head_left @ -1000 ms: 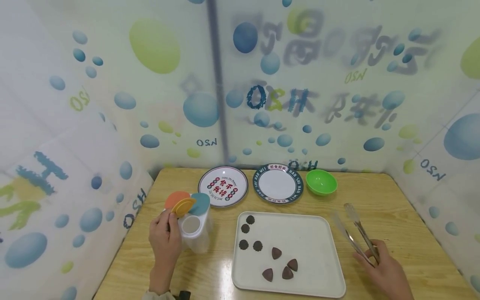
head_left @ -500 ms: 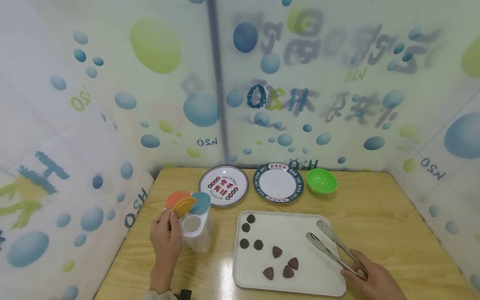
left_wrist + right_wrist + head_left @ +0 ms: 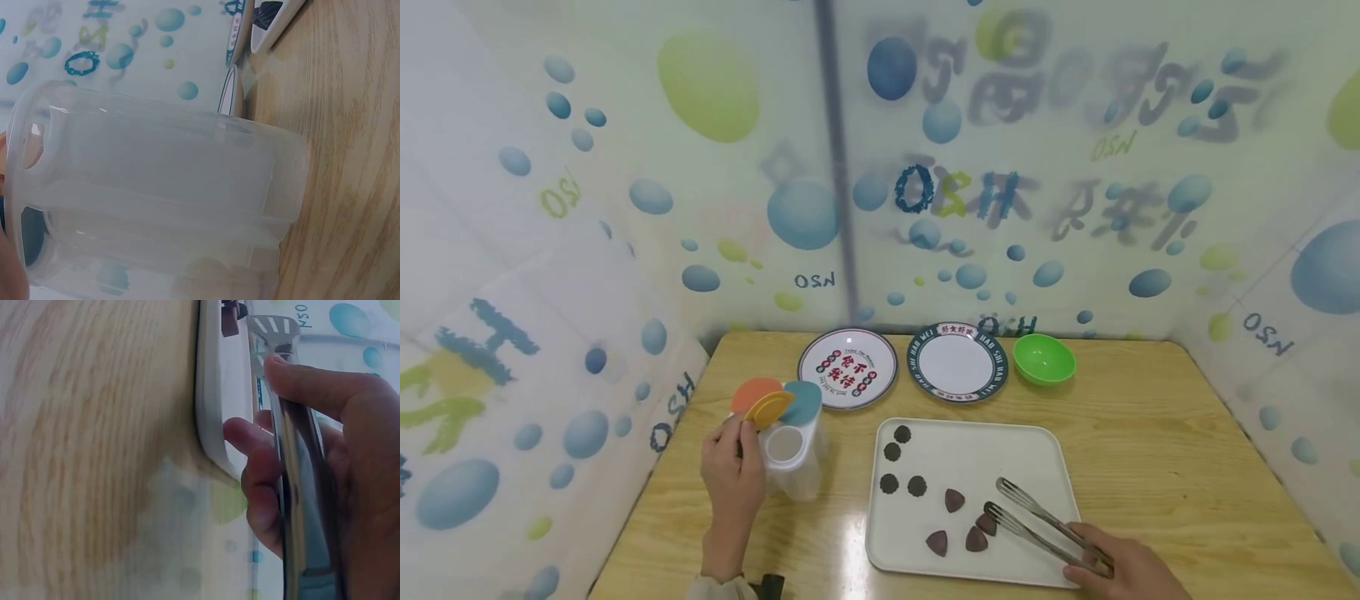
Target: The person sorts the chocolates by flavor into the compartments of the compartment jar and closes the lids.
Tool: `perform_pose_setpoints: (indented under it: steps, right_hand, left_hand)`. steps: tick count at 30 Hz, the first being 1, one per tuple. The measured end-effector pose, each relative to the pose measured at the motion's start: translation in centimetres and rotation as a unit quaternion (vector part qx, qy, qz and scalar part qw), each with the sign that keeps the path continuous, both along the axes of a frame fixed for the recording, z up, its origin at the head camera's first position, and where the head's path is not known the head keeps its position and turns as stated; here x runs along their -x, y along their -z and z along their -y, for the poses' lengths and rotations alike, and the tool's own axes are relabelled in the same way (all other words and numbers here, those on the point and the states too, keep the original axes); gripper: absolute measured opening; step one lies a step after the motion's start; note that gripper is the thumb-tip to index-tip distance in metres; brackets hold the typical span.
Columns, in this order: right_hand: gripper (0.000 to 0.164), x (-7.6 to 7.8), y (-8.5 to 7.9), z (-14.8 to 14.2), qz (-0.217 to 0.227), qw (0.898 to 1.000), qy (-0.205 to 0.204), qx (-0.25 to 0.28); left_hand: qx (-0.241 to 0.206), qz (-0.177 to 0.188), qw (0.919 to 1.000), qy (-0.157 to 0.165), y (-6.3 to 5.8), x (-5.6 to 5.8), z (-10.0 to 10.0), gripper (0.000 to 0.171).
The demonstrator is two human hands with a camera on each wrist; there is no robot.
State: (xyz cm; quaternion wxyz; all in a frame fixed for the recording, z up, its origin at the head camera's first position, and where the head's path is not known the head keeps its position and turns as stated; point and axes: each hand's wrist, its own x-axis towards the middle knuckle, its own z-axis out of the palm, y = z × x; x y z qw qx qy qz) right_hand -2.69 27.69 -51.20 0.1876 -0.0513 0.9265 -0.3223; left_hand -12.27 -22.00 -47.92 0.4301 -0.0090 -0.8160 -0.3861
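Observation:
My left hand [image 3: 733, 467] pinches a yellow lid [image 3: 771, 409] tipped up over a translucent multi-section container [image 3: 801, 477], leaving one round opening uncovered. Orange [image 3: 756, 392] and teal lids [image 3: 805, 402] cover other sections. In the left wrist view, the container's clear wall [image 3: 162, 156] fills much of the picture. With curled fingers, my right hand [image 3: 1129, 568] grips metal tongs [image 3: 1056, 527], arms spread, above the white tray [image 3: 1000, 446]. One tong tip overlaps a brown triangular piece [image 3: 988, 523]; contact cannot be told. Other triangular pieces [image 3: 937, 543] and several dark scalloped discs [image 3: 917, 486] lie on the tray.
Behind the tray stand a plate with red lettering [image 3: 847, 367], a plate with a dark patterned rim [image 3: 958, 363] and a green bowl [image 3: 1044, 360]. Bubble-printed walls [image 3: 925, 275] enclose the wooden table [image 3: 1165, 450] at the back and sides.
My right hand has carried the tongs leftward from beside the tray to over the triangular pieces. The left hand and the yellow lid have stayed in place.

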Motion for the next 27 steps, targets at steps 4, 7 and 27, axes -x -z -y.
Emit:
perform_pose_setpoints:
  steps: [4, 7, 27]
  right_hand:
    - [0.058, 0.24, 0.23, -0.40, -0.006, 0.999, -0.048, -0.005]
    - [0.057, 0.49, 0.35, -0.61, -0.007, 0.997, -0.074, -0.018]
    - [0.058, 0.32, -0.19, -0.25, -0.018, 0.998, -0.057, -0.016]
  left_hand:
    - [-0.001, -0.012, 0.9999, 0.002, -0.05, 0.10, -0.12, 0.015]
    - [-0.003, -0.017, 0.9998, 0.004, -0.05, 0.12, -0.13, 0.016]
    - [-0.005, -0.008, 1.0000, 0.002, 0.01, -0.15, -0.10, 0.015]
